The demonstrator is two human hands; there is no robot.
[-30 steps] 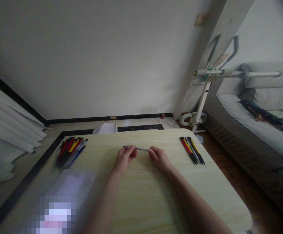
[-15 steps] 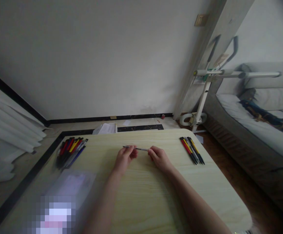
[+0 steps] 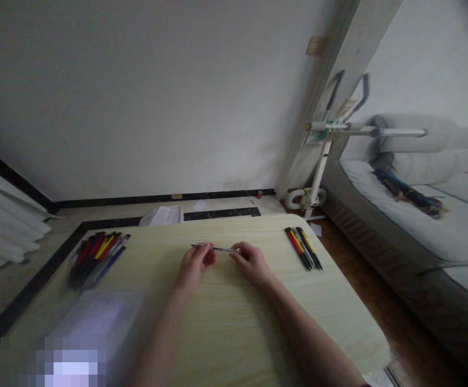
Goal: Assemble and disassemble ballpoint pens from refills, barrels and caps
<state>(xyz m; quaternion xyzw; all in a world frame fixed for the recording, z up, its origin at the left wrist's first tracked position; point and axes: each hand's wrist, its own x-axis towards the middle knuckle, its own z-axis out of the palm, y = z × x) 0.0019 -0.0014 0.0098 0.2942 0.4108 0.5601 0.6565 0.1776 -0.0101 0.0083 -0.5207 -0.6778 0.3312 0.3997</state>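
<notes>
Over the middle of the pale wooden table [image 3: 225, 322], a thin pen [image 3: 223, 249] lies almost level between the two hands, its dark end pointing to the left side. The left hand [image 3: 195, 263] is gripping it between thumb and fingers. Compared with half a second ago, the right hand [image 3: 254, 263] has changed: its thumb and forefinger, which were pinched together at the other end, now stand a little apart around this end. Whether they still press on the pen, I cannot tell. From this I judge that the left hand carries most of the hold. The view has also turned slightly, but the crowded pile of pens [image 3: 103, 248] at the left and the small row of pens [image 3: 304, 250] at the right look the same on the table.
</notes>
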